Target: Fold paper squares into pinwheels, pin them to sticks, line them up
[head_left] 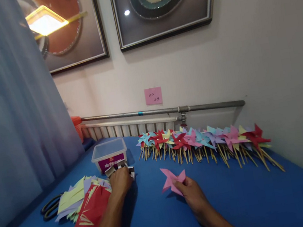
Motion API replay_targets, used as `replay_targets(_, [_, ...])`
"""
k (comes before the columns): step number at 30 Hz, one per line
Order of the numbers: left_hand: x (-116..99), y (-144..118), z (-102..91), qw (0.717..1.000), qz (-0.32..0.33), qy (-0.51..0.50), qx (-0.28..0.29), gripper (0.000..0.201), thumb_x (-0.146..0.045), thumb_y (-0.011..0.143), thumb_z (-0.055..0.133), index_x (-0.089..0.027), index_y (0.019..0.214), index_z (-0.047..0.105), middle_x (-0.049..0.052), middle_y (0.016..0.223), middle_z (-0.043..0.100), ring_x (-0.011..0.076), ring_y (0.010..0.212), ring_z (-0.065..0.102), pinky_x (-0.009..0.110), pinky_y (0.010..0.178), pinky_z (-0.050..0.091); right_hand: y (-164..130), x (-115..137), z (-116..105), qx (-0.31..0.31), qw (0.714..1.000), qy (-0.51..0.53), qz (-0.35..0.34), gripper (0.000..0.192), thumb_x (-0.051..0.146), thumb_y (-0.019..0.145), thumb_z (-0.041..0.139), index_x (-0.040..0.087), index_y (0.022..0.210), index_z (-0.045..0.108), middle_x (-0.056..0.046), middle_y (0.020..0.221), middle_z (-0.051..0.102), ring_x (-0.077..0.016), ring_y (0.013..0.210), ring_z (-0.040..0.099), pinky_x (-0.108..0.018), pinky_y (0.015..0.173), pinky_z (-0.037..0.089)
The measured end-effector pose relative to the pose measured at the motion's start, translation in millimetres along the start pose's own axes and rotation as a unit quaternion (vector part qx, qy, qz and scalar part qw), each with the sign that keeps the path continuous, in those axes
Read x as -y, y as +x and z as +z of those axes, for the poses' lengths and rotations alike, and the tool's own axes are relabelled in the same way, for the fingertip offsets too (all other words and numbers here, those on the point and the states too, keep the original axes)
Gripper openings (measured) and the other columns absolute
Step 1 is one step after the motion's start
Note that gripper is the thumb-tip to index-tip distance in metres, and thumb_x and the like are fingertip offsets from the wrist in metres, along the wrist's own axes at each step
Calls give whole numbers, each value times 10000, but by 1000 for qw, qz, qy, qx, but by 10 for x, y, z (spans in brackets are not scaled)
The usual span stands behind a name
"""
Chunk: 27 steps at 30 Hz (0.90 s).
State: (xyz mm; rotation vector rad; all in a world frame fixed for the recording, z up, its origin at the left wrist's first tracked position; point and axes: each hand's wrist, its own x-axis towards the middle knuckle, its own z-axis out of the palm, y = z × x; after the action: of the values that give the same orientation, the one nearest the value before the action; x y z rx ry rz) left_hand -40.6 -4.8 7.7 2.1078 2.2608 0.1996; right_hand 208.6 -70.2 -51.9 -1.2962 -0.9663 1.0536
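Note:
My right hand pinches a folded pink paper pinwheel between thumb and fingers, just above the blue table. This pinwheel has no stick that I can see. Farther left, my left hand is at a small open whitish box, its back toward me. Its fingers are hidden, and so is whatever they touch inside the box. Right behind that hand stands a clear plastic tub with a purple label. Left of the forearm lies a pile of cut paper, with red sheets over yellow and lilac ones.
Black-handled scissors lie at the left by the paper. Finished pinwheels on sticks are heaped in a long row along the back right. A blue curtain hangs at left. Behind the table are a radiator and a pipe.

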Motion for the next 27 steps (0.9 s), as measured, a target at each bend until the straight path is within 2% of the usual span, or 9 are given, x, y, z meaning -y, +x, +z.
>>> replay_targets(5, [6, 167, -91, 998, -8, 13, 56, 264, -194, 827, 600, -151, 1030, 764, 189, 1140, 762, 345, 1068, 714, 376, 825, 535, -20, 46, -7, 9, 1000, 0, -4, 334, 482, 637, 730, 170, 756, 711, -10, 645, 635, -160, 587, 517, -278, 562, 385])
replay_targets(7, [6, 201, -86, 998, -8, 12, 63, 263, -179, 823, 596, -142, 1022, 764, 192, 1141, 761, 348, 1063, 716, 377, 815, 537, -26, 43, -10, 12, 1000, 1, -1, 327, 470, 652, 732, 168, 776, 715, -14, 663, 644, -161, 601, 525, -277, 575, 394])
replay_targets(15, [30, 148, -3, 999, -3, 14, 45, 295, -185, 887, 503, -161, 1018, 766, 198, 1132, 758, 336, 1078, 709, 382, 840, 535, -10, -46, -39, 31, 999, 6, -2, 366, 475, 713, 761, 156, 892, 744, -19, 694, 685, -179, 641, 577, -282, 605, 430])
replay_targets(19, [52, 169, 7, 999, -3, -1, 52, 278, -193, 884, 510, -189, 958, 777, 179, 1107, 767, 341, 1057, 719, 387, 823, 543, -30, 1, -27, 19, 1000, -3, 6, 355, 472, 696, 757, 153, 853, 745, -7, 659, 668, -165, 611, 552, -276, 587, 410])
replay_targets(27, [6, 112, -37, 999, 2, 39, 27, 342, -195, 900, 469, -116, 1069, 756, 237, 1133, 747, 359, 1072, 714, 410, 841, 548, -51, 53, 10, 1, 1000, -3, 11, 333, 441, 658, 741, 145, 808, 720, 5, 665, 657, -144, 595, 521, -272, 577, 377])
